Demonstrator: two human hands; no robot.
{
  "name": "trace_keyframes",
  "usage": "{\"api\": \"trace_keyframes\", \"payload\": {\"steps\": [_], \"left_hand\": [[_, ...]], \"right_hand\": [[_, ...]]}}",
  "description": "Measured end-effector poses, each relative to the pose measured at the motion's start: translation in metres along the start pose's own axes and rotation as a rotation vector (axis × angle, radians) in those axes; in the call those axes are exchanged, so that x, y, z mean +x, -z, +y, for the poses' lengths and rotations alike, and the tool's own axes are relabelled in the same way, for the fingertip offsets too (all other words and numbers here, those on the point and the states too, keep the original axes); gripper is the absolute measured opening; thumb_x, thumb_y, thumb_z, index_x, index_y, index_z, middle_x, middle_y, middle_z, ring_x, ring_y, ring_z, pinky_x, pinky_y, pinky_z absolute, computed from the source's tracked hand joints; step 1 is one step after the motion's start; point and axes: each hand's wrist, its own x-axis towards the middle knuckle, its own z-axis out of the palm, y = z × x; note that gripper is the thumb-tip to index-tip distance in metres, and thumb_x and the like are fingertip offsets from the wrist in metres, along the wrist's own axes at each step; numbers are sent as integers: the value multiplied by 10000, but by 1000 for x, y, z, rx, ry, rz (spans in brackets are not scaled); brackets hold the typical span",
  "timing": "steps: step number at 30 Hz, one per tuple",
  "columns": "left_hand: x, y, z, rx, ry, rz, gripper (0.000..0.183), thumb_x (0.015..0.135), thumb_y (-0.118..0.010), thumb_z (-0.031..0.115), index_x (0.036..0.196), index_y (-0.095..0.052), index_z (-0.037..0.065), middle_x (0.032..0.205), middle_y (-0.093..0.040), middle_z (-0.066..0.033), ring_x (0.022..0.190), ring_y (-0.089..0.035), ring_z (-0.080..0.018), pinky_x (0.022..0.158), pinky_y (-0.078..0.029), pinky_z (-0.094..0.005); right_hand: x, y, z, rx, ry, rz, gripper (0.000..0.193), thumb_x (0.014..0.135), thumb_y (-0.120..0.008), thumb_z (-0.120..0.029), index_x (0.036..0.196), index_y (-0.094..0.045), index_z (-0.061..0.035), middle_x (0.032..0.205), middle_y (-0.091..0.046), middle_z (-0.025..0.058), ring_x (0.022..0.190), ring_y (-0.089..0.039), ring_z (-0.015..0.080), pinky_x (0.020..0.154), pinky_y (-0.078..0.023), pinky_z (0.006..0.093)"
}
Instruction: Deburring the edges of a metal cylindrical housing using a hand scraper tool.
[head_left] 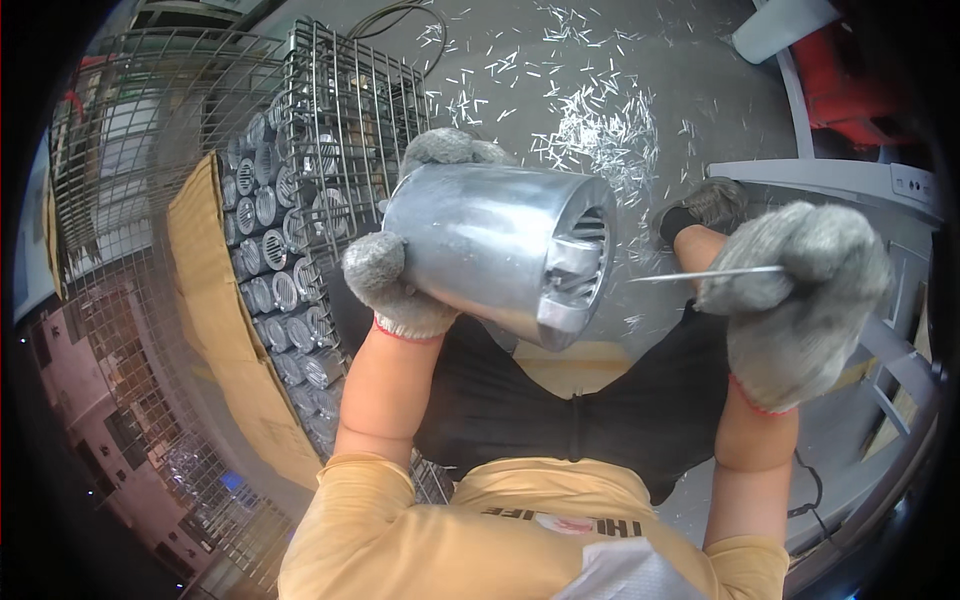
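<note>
My left hand (383, 274), in a grey knitted glove, grips a shiny metal cylinder (480, 225) around its near-left end. The cylinder lies almost sideways in the air above my lap. Its right end faces outward and shows a recess with slots or fins and blocky metal lugs. To the right, my gloved right hand (808, 300) is closed on a thin pointed metal tool (705, 273). The tool's tip points left toward the cylinder's slotted end, with a gap between them. The tool's handle end is hidden in the glove.
On the left stands a wire mesh cage (350, 110) holding several stacked finned metal cylinders (273, 250) beside a cardboard sheet (225, 320). Thin metal slivers (605, 125) litter the grey floor ahead. A white frame (830, 174) and a red object (850, 85) stand at right.
</note>
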Motion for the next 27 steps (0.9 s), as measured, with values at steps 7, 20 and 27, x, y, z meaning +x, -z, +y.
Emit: {"api": "trace_keyframes", "payload": {"steps": [7, 20, 27], "left_hand": [[1, 15, -2, -44, 5, -77, 1077, 663, -789, 756, 1369, -441, 20, 1330, -542, -218, 1236, -577, -358, 1055, -525, -492], [-1, 11, -4, -110, 33, -62, 1107, 668, -772, 756, 1403, -414, 9, 1325, -534, -243, 1248, -547, -381, 1098, -483, -511], [-1, -1, 1, -76, 91, 106, 898, 620, -751, 526, 1311, -485, 19, 1244, -575, -211, 1174, -603, -362, 1015, -543, -493]], "right_hand": [[-33, 5, -7, -187, -103, 102, 370, 1017, -536, -386, 869, -601, -53, 874, -674, 94, 782, -632, 187, 729, -535, 338], [-43, 1, -35, 901, -576, 506, 452, 1022, -480, -342, 1188, -672, 31, 1152, -705, 173, 1093, -684, 335, 982, -573, 456], [-17, 0, -9, -414, 11, -194, 215, 981, -601, -243, 985, -666, -37, 979, -673, 41, 909, -635, 183, 856, -512, 303]]}}
